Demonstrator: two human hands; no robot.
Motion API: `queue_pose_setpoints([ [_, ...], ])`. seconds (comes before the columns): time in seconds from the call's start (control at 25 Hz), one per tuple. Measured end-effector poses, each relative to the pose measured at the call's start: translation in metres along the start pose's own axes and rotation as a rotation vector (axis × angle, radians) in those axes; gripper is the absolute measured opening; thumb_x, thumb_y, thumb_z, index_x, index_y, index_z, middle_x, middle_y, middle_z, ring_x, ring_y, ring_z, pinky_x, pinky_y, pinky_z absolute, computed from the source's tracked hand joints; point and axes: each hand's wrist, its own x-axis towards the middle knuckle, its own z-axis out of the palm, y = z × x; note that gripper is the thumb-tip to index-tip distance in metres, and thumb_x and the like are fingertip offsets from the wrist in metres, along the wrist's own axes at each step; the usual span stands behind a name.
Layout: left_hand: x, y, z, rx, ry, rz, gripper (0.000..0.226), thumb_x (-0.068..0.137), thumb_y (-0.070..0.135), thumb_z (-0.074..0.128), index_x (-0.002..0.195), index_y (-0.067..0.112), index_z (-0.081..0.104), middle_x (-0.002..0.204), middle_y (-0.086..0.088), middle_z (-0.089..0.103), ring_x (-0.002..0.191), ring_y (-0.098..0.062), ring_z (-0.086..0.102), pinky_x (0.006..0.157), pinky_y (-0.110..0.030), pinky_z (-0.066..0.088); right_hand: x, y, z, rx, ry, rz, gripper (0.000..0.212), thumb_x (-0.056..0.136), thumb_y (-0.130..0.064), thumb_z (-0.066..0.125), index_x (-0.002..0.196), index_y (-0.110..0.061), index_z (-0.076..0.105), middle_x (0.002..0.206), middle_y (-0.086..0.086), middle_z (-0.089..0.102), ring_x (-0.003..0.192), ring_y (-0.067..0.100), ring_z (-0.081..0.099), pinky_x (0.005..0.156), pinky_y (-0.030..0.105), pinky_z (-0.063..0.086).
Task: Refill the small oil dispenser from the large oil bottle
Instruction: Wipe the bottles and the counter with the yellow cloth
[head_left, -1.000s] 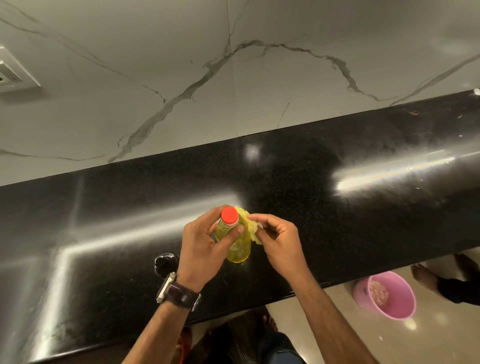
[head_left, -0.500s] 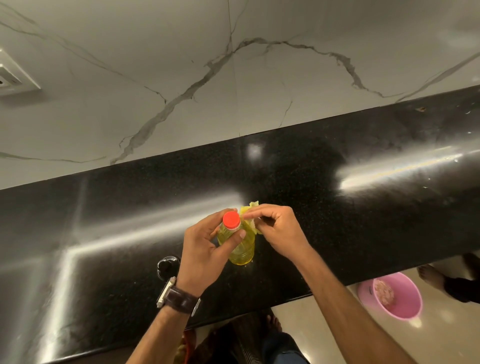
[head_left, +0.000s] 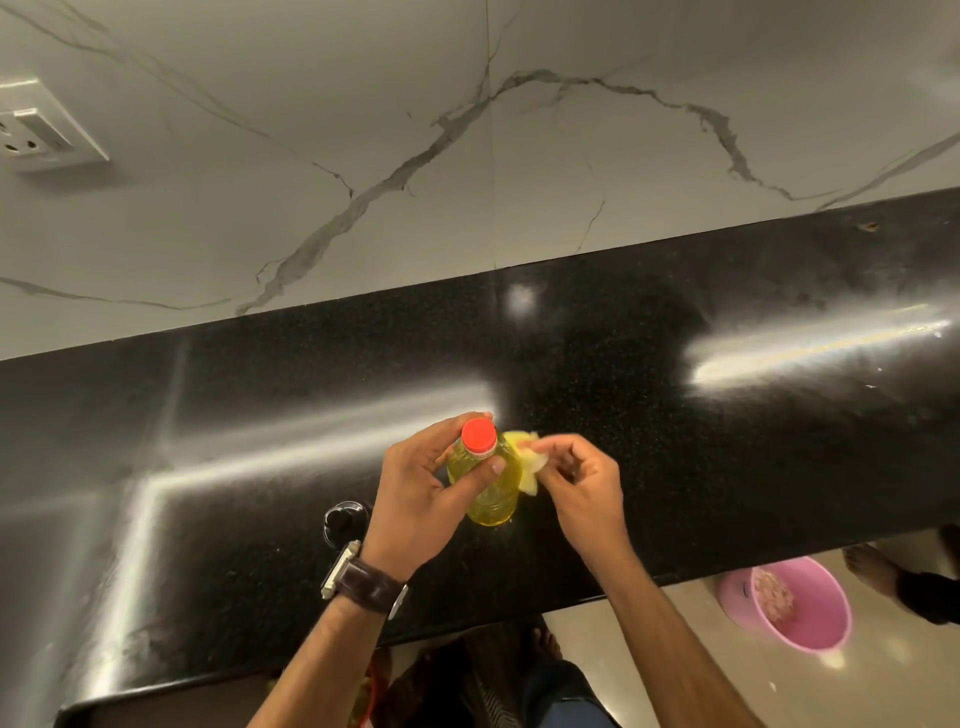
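While the clear plastic oil bottle full of yellow oil (head_left: 491, 480) stands upright on the glossy black speckled stone bench (head_left: 727, 467), its red screw cap (head_left: 479, 438) is on, and the left hand (head_left: 426, 488) has its fingers and thumb curled round the bottle's neck and shoulder just under that cap. Right beside it, the right hand (head_left: 582, 483) pinches a crumpled yellow bit of cloth or tissue (head_left: 524, 462) between thumb and fingertips, pressed up against the bottle's right side; can't tell exactly what the material is, it's a bit blurred. On the left wrist there's a dark brown leather-strap watch with a silver case (head_left: 358, 577). Just left of that wrist, a small dark round-topped thing (head_left: 345, 519) sits on the bench, mostly hidden and too dark to say what it is. Behind the bench runs a white marble-look wall with grey veins (head_left: 467, 156), with a white socket plate (head_left: 41, 130) at the far left. Down on the floor to the right is a pink plastic bucket (head_left: 810, 613) with something pale inside, and a bare foot (head_left: 872, 571) next to it.
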Motion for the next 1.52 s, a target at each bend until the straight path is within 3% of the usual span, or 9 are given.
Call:
queue_pose_setpoints([
  [0.16, 0.004, -0.003, -0.003, -0.013, -0.052, 0.035, 0.043, 0.088, 0.015, 0.082, 0.129, 0.019, 0.07, 0.135, 0.007, 0.068, 0.13, -0.017, 0.062, 0.102, -0.05, 0.056, 0.03, -0.038, 0.012, -0.024, -0.305, -0.099, 0.005, 0.101, -0.007, 0.064, 0.106, -0.009, 0.062, 0.098, -0.005, 0.077, 0.096, 0.013, 0.074, 0.079, 0.026, 0.057],
  [0.36, 0.003, -0.008, -0.003, -0.018, -0.032, -0.014, 0.035, 0.085, 0.024, 0.081, 0.119, 0.02, 0.075, 0.147, 0.013, 0.057, 0.14, -0.012, 0.052, 0.105, -0.048, 0.054, 0.076, 0.008, 0.011, -0.238, -0.537, 0.23, 0.011, 0.103, -0.031, 0.062, 0.107, -0.023, 0.056, 0.083, 0.005, 0.065, 0.076, 0.023, 0.057, 0.071, 0.042, 0.047],
  [0.52, 0.003, -0.01, -0.001, -0.009, 0.008, -0.019, 0.038, 0.085, 0.029, 0.084, 0.121, 0.019, 0.074, 0.138, 0.011, 0.065, 0.132, -0.012, 0.059, 0.104, -0.046, 0.056, 0.067, 0.04, 0.0, -0.528, -0.458, 0.201, 0.004, 0.105, -0.023, 0.057, 0.104, -0.027, 0.056, 0.081, -0.008, 0.065, 0.07, 0.007, 0.057, 0.068, 0.033, 0.049],
  [0.6, 0.001, -0.012, 0.001, 0.006, 0.03, -0.035, 0.046, 0.084, 0.038, 0.08, 0.125, 0.018, 0.072, 0.133, 0.01, 0.068, 0.128, -0.016, 0.062, 0.104, -0.045, 0.056, 0.048, 0.047, -0.008, -0.805, -0.409, 0.112, 0.009, 0.106, -0.021, 0.053, 0.107, -0.029, 0.054, 0.084, -0.007, 0.067, 0.072, 0.006, 0.062, 0.071, 0.039, 0.056],
  [0.76, -0.005, -0.017, 0.01, -0.054, 0.062, -0.051, 0.048, 0.086, 0.037, 0.077, 0.129, 0.019, 0.068, 0.124, 0.002, 0.072, 0.12, -0.021, 0.066, 0.102, -0.044, 0.055, -0.005, 0.042, -0.017, -1.166, -0.422, 0.004, 0.02, 0.105, -0.022, 0.055, 0.123, -0.029, 0.057, 0.111, -0.003, 0.067, 0.1, 0.013, 0.065, 0.089, 0.032, 0.055],
  [1.0, -0.019, -0.039, 0.026, -0.009, 0.034, -0.151, 0.08, 0.068, 0.037, 0.093, 0.139, 0.032, 0.057, 0.128, 0.009, 0.068, 0.121, -0.019, 0.066, 0.1, -0.048, 0.057, -0.057, 0.07, -0.042, -0.964, -0.274, 0.055, 0.022, 0.103, -0.023, 0.061, 0.124, -0.033, 0.062, 0.138, -0.026, 0.044, 0.125, 0.001, 0.05, 0.099, 0.013, 0.045],
  [1.12, -0.017, -0.046, 0.031, 0.029, 0.058, -0.174, 0.081, 0.062, 0.037, 0.097, 0.134, 0.034, 0.059, 0.124, 0.012, 0.07, 0.117, -0.014, 0.067, 0.098, -0.047, 0.058, -0.061, 0.079, -0.062, -0.795, -0.237, 0.139, 0.024, 0.103, -0.018, 0.061, 0.113, -0.04, 0.058, 0.129, -0.037, 0.048, 0.119, -0.002, 0.058, 0.1, 0.022, 0.054],
  [1.36, 0.029, -0.039, 0.035, 0.07, 0.208, -0.146, 0.076, 0.06, 0.034, 0.099, 0.127, 0.032, 0.064, 0.115, 0.013, 0.072, 0.108, -0.009, 0.07, 0.09, -0.044, 0.062, -0.053, 0.07, -0.083, -0.688, -0.156, 0.176, 0.023, 0.1, -0.016, 0.066, 0.11, -0.036, 0.06, 0.113, -0.02, 0.066, 0.102, 0.0, 0.067, 0.085, 0.022, 0.06],
  [1.52, 0.091, -0.049, 0.038, 0.152, 0.317, -0.148, 0.089, 0.06, 0.051, 0.094, 0.137, 0.028, 0.056, 0.126, 0.01, 0.067, 0.116, -0.011, 0.065, 0.098, -0.042, 0.058, -0.056, 0.062, -0.083, -0.593, -0.072, 0.216, 0.02, 0.1, -0.016, 0.066, 0.106, -0.034, 0.061, 0.099, -0.013, 0.07, 0.093, 0.0, 0.069, 0.078, 0.027, 0.061],
])
